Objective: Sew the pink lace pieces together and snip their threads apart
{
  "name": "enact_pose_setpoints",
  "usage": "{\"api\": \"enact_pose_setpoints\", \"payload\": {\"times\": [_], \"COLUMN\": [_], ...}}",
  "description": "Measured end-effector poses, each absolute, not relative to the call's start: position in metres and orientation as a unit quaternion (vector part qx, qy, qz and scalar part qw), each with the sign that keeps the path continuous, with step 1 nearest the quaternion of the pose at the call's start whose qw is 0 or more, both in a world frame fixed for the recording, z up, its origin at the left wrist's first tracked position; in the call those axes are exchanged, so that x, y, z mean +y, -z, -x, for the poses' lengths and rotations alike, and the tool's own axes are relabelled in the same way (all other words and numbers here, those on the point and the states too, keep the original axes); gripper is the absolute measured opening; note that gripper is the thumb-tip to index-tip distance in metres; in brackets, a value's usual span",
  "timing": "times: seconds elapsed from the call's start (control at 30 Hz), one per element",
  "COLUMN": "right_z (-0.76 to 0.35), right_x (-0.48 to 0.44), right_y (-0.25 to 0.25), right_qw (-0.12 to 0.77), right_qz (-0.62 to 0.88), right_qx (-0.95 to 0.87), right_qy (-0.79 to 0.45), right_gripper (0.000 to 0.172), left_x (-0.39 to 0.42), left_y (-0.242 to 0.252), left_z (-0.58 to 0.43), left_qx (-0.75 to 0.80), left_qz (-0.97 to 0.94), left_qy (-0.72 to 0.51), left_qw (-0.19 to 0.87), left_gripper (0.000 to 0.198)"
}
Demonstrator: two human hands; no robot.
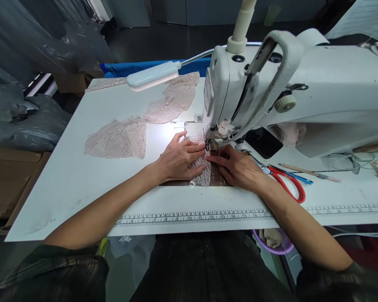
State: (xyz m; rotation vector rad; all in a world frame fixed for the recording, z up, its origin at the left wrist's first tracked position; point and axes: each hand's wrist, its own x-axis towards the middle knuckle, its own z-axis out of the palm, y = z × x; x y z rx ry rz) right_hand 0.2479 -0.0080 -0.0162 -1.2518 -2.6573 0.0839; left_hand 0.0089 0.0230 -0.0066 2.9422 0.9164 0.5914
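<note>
My left hand (185, 160), fingers spread flat, presses lace piece (204, 174), gripping nothing; my right hand (235, 167), fingers half-bent, touches its right edge, can't tell if pinching; lace reaches under sewing machine (220, 79), seemingly partway through; beyond, more lace pieces (116, 140) on tabletop (82, 188), finished or not unclear.

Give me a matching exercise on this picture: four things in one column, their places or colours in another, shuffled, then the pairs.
1. lace piece by the needle
2. scissors
3. basket
4. lamp

A. purple, below the tabletop
B. white, above the tabletop
C. red-handled, next to a blue pen
D. partly under the left hand

Pairs: 1-D, 2-C, 3-A, 4-B
</note>
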Motion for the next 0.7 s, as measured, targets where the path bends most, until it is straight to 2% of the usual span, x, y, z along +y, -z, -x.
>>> {"api": "enact_pose_setpoints", "payload": {"times": [0.2, 0.33, 0.53, 0.7], "right_z": [-0.238, -0.239, -0.255, -0.277], "right_x": [-0.010, -0.011, -0.002, -0.020], "right_y": [0.016, 0.017, 0.011, -0.039], "right_qw": [0.071, 0.092, 0.154, 0.128], "right_qz": [0.465, 0.465, 0.442, 0.416], "right_qx": [-0.882, -0.880, -0.869, -0.876], "right_qy": [-0.005, -0.018, -0.159, -0.209], "right_gripper": [0.042, 0.042, 0.043, 0.038], "left_x": [0.023, 0.024, 0.031, 0.039], "left_y": [0.009, 0.010, 0.013, -0.005], "left_z": [-0.009, -0.010, -0.011, 0.010], "left_qx": [0.301, 0.318, 0.337, 0.327], "left_qz": [-0.936, -0.929, -0.923, -0.938], "left_qy": [-0.184, -0.188, -0.183, -0.114], "left_qw": [-0.011, -0.003, 0.028, 0.033], "left_gripper": [0.034, 0.035, 0.039, 0.052]}}
